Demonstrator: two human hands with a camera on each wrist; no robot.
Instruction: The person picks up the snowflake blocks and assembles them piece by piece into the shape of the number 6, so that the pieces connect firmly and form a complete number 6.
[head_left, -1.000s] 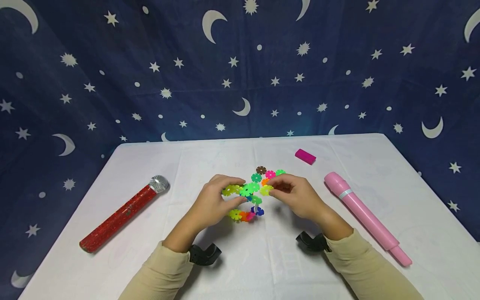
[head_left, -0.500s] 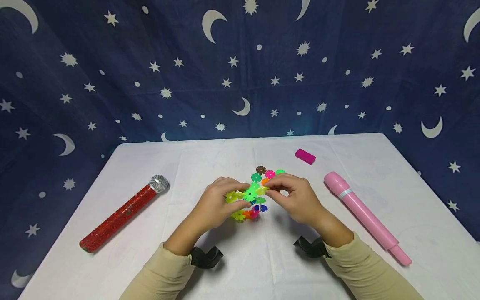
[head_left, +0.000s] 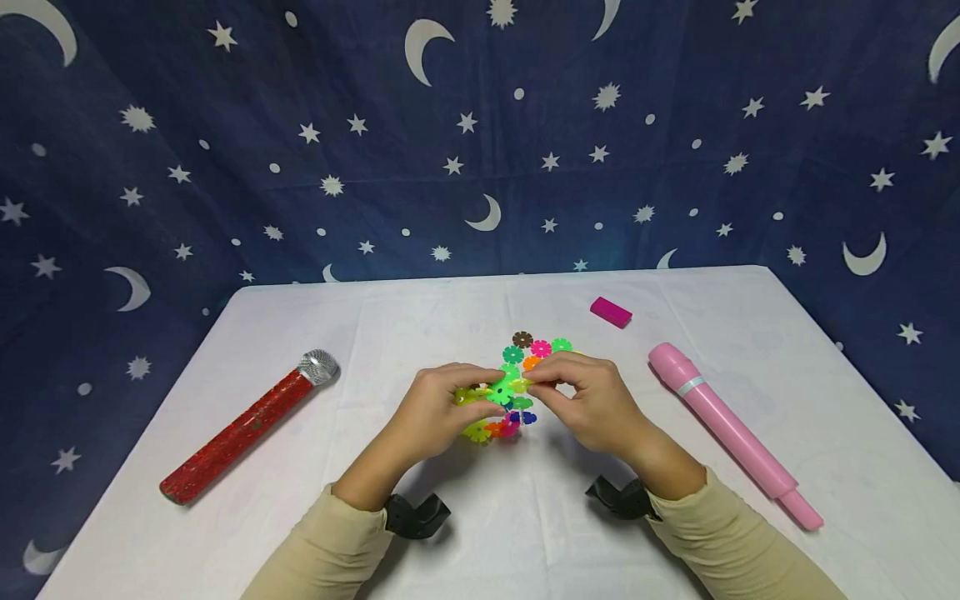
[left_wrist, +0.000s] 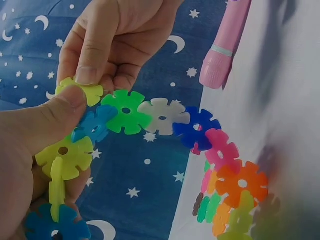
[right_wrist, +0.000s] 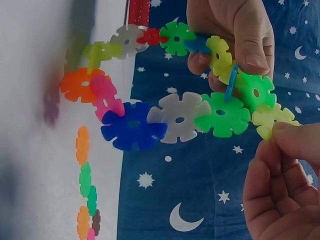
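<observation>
My left hand (head_left: 431, 412) grips a ring of linked notched plastic discs, with its thumb near a yellow disc (right_wrist: 220, 55) and a bright green disc (right_wrist: 257, 92). The ring runs through a green, a white (right_wrist: 180, 117), a dark blue (right_wrist: 134, 126), a pink and an orange disc (left_wrist: 242, 183), and hangs above the white table. Between thumb and fingers my right hand (head_left: 603, 408) pinches a separate-coloured yellow-green disc (right_wrist: 270, 119). This disc's edge meets the bright green disc; whether their slots are locked together I cannot tell.
Behind the ring, several loose discs lie on the table, among them a brown one (head_left: 522, 339) and a pink one (head_left: 541, 349). A red microphone (head_left: 247, 429) lies left, a pink microphone (head_left: 735, 433) right. Farther back is a small magenta block (head_left: 611, 312).
My right hand has moved left, bringing the yellow-green disc from apart to against the bright green disc. The left hand has shifted slightly right with the ring.
</observation>
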